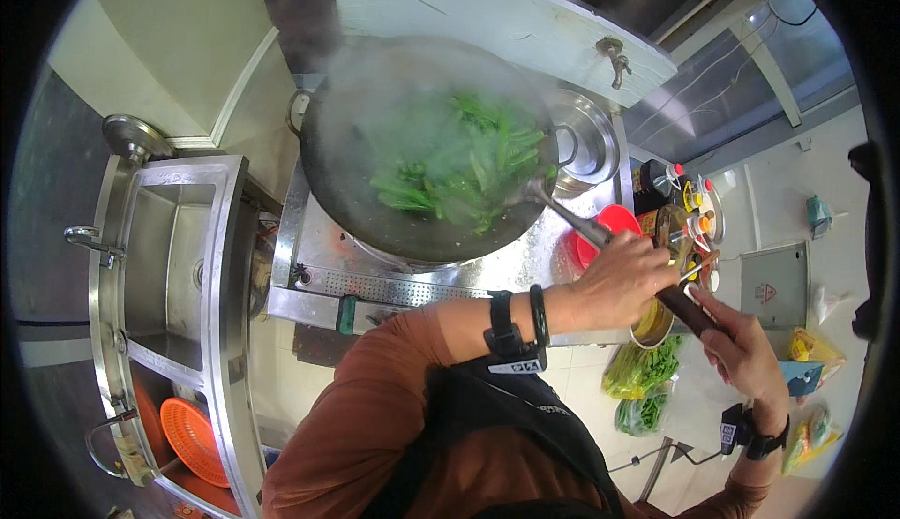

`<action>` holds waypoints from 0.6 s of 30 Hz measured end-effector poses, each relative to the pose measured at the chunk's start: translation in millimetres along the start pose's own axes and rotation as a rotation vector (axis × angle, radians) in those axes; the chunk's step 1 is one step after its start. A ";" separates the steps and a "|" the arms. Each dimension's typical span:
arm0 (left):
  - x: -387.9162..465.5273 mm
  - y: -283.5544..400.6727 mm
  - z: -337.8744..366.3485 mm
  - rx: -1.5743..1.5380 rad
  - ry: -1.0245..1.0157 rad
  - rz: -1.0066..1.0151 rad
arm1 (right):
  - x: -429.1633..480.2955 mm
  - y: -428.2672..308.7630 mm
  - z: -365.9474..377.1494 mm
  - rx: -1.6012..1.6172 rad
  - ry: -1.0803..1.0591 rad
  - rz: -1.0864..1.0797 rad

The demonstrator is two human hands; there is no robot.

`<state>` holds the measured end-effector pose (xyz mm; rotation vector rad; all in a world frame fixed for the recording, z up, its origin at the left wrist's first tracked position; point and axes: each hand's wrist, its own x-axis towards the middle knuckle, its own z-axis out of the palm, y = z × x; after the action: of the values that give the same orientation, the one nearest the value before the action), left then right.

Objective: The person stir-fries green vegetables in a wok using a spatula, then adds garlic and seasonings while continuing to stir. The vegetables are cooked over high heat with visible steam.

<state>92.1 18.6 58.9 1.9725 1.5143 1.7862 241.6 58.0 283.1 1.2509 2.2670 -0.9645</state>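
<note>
Steam rises from a large dark wok (365,223) with two loop handles, which holds cut green vegetables (492,153). A long-handled cooking utensil (576,218) reaches into the wok at its lower right; its working end is partly lost among the greens and steam. My left hand (626,281) is wrapped around the metal part of its shaft. Farther back, at the dark grip end, my right hand (738,343) is closed on the same handle. A red plastic bowl (619,220) stands just beyond my left hand, and a metal pot with yellowish contents (654,325) is partly hidden below it.
Stacked steel basins (598,132) stand right of the wok, under a wall tap (615,62). Several bottles (657,178) line the right side. Bagged greens (643,371) lie low at right. A steel sink (172,259) and an orange basket (193,441) are at left.
</note>
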 end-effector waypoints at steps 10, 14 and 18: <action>-58.6 -96.4 -88.9 0.233 -0.176 -0.321 | 157.7 -16.3 97.3 -0.575 0.267 -0.692; -23.7 -75.0 -77.2 0.181 0.203 -0.122 | 116.0 -33.3 39.2 -0.639 0.475 -0.853; 45.0 -73.1 -41.2 0.067 0.163 -0.163 | 82.0 -53.1 -26.9 -0.473 0.363 -0.419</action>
<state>8.9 64.9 58.1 1.7096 1.7487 1.8898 152.9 105.9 272.4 0.8086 2.8866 -0.2826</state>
